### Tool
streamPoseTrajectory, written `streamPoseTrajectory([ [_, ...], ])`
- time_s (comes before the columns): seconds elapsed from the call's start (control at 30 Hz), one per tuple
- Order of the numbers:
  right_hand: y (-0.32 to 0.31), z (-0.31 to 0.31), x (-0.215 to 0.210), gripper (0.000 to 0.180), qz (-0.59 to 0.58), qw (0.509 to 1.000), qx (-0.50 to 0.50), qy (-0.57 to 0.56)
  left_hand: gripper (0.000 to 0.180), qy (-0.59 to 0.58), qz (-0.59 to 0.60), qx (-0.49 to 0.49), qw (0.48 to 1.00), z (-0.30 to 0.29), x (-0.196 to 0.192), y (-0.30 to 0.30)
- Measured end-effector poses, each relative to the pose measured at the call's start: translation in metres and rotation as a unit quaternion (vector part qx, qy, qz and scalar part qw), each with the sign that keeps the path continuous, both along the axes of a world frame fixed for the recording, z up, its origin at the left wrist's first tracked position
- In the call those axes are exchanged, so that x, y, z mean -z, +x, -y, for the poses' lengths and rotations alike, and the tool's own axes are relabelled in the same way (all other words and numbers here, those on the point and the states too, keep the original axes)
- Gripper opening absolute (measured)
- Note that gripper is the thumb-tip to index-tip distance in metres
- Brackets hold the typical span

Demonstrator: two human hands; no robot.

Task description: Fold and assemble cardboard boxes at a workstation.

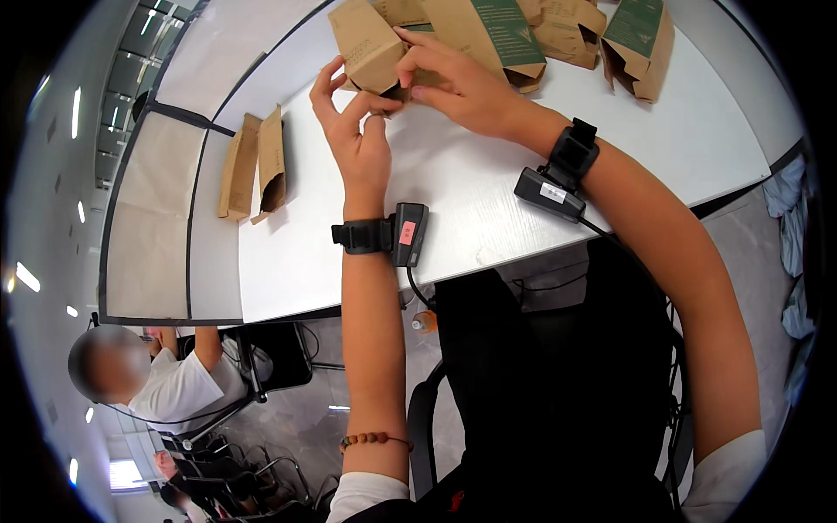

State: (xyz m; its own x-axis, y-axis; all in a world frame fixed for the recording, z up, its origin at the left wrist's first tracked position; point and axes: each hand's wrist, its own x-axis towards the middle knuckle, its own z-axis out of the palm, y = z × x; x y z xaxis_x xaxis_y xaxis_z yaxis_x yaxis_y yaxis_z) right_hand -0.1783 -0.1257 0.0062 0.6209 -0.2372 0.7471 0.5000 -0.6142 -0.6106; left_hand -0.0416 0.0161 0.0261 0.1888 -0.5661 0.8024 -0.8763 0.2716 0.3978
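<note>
White desk point(475, 196); brown box point(368, 44) between both hands point(359, 148), gripped at near end.

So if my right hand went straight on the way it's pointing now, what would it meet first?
Probably the nearest brown cardboard box: your right hand points up and left at it and seems to touch it, though depth is unclear.

Wearing blk clothes point(549, 410) w/ sm. red mark point(458, 500), wht slvs point(370, 495), brn bead bracelet point(375, 438) (L), blk wrist straps point(362, 236) w/ cabled blk boxes point(411, 254): pink label point(407, 233) L, wht label point(553, 193) R.
</note>
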Motion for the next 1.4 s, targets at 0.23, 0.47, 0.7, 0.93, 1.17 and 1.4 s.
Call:
streamPoseTrajectory([
  [0.23, 0.001, 0.009, -0.001, 0.007, -0.001, 0.999, 0.033, -0.035, 0.015, 0.017, -0.006, 0.030, 0.999, 0.003, -0.003, -0.008],
  [0.47, 0.000, -0.003, -0.001, 0.039, -0.029, 0.997, 0.028, 0.062, 0.043, -0.001, -0.056, 0.029, 0.998, 0.005, 0.001, -0.011],
  [0.7, 0.001, 0.000, 0.002, 0.073, 0.009, 0.995, 0.089, -0.041, 0.049, -0.029, -0.064, 0.007, 0.998, 0.011, 0.003, -0.011],
  [0.93, -0.004, -0.007, -0.001, 0.078, 0.003, 0.999, 0.014, 0.043, 0.056, -0.004, -0.075, -0.007, 0.997, 0.005, 0.003, -0.008],
  [1.17, 0.007, 0.005, 0.005, 0.062, 0.070, 0.988, 0.130, -0.043, 0.055, 0.005, -0.065, 0.014, 0.998, 0.007, 0.001, -0.011],
  [1.4, 0.006, 0.003, 0.006, 0.053, 0.022, 0.993, 0.120, 0.006, 0.048, 0.001, -0.057, 0.007, 0.998, 0.011, 0.006, -0.016],
])
